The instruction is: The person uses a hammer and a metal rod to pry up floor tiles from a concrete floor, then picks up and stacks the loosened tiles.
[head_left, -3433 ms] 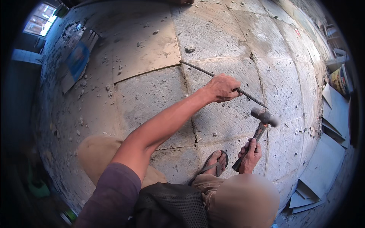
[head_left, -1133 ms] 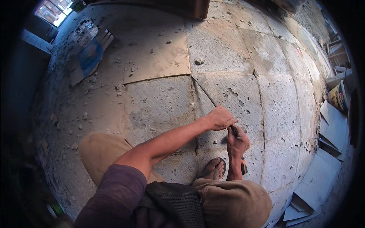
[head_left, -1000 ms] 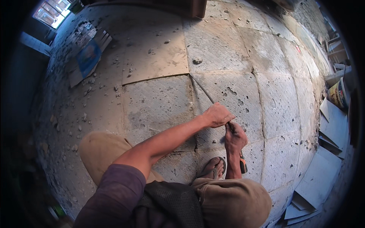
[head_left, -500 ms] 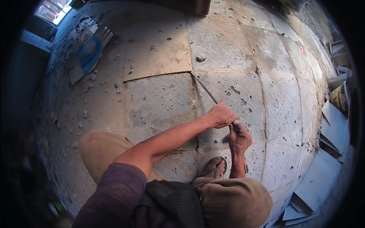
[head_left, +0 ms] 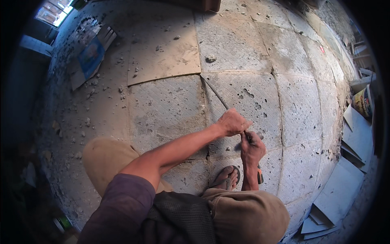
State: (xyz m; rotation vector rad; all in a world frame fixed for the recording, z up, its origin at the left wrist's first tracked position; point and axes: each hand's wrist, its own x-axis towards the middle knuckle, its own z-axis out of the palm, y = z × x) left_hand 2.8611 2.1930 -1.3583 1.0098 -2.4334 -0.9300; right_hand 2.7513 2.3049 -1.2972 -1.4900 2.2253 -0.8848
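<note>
A long thin metal pry bar (head_left: 217,94) slants over the floor, its far tip at the near right corner of a beige tile (head_left: 166,57). My left hand (head_left: 233,122) is closed round its near part. Just behind it, my right fist (head_left: 252,148) meets the bar's near end. That fist also seems to hold a hammer (head_left: 260,175): an orange and black handle end shows beside the wrist and a grey bit at the knuckles, the rest hidden. Before me lies a bare, ridged grey bed square (head_left: 166,110) with a raised tile edge along its far side.
Rubble bits (head_left: 210,59) and a torn blue-printed cardboard piece (head_left: 91,57) lie on the floor. Loose flat tiles (head_left: 339,187) are stacked at the right, near a bucket (head_left: 361,101). A brown box-like object (head_left: 209,5) stands at the far edge. My sandalled foot (head_left: 225,177) is below my hands.
The whole view has shifted slightly. Both hands keep their hold, and the bar's tip stays at the tile corner. More of the orange and black handle end now shows beside my right wrist.
</note>
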